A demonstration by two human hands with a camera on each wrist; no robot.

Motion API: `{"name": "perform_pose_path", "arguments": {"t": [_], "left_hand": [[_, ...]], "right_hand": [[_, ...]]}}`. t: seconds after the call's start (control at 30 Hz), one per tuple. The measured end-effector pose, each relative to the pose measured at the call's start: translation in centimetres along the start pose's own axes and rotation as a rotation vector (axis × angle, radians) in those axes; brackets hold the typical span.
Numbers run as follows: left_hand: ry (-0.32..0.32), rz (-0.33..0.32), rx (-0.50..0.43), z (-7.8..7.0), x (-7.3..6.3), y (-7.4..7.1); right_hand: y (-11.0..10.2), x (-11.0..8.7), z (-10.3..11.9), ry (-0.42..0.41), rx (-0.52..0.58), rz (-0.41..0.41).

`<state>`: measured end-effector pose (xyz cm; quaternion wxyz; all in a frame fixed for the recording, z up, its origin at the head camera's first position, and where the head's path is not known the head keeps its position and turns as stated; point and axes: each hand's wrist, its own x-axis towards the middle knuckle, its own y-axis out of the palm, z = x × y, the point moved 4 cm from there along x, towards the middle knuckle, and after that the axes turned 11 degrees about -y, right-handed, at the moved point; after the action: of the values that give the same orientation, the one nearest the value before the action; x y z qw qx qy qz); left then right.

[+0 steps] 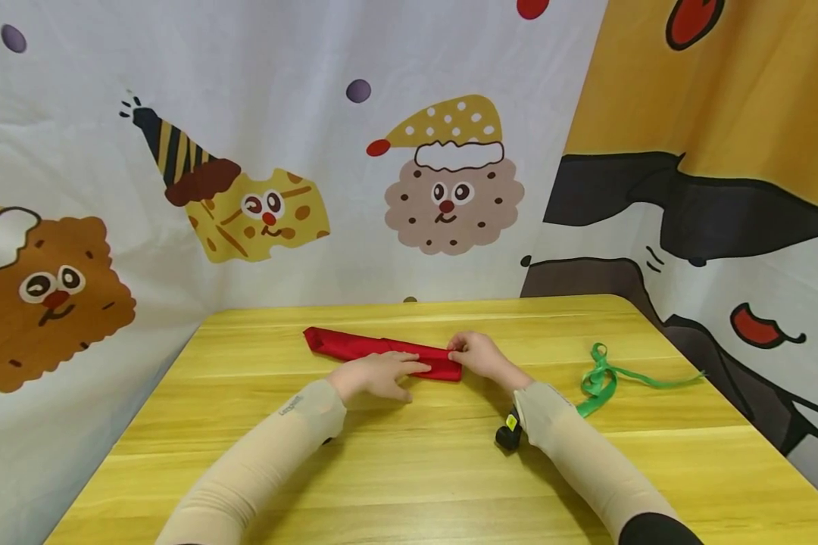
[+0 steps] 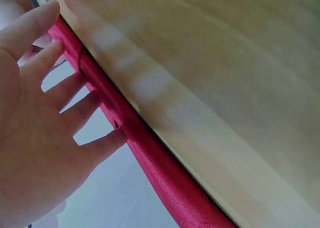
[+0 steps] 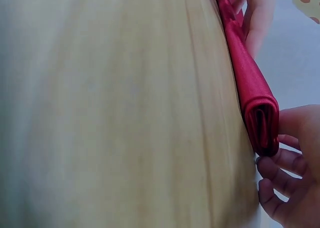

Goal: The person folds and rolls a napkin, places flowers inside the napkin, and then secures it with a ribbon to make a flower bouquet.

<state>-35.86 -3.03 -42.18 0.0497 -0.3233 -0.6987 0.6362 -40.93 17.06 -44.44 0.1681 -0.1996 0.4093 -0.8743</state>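
A red satiny cloth (image 1: 354, 345), rolled into a long flat strip, lies across the far half of the table. The right wrist view shows the layered end of the rolled cloth (image 3: 261, 123). My left hand (image 1: 379, 374) touches the strip right of its middle with spread, nearly straight fingers; in the left wrist view the left hand (image 2: 40, 123) has its fingertips against the cloth's side. At the strip's right end, my right hand (image 1: 480, 356) pinches the edge between thumb and fingers. Close up, the right hand (image 3: 297, 163) shows curled lower fingers beside the rolled end.
A green ribbon (image 1: 600, 378) lies loosely looped on the table right of my right forearm. The wooden table (image 1: 409, 469) ends at a printed cartoon curtain (image 1: 354, 189) behind it. A small black device (image 1: 509, 435) is attached at my right wrist.
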Motion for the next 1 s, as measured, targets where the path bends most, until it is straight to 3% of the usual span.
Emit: {"name": "perform_pose_path", "arguments": {"t": [0.43,1.0], "left_hand": [[0.051,-0.019,-0.035,-0.1,-0.9,0.0],[0.107,-0.063,-0.084,-0.5,-2.0,0.0]], "right_hand": [[0.0,-1.3,1.1,-0.087,-0.004,0.063],[-0.2,-3.4,2.8,-0.127,-0.013,0.112]]}}
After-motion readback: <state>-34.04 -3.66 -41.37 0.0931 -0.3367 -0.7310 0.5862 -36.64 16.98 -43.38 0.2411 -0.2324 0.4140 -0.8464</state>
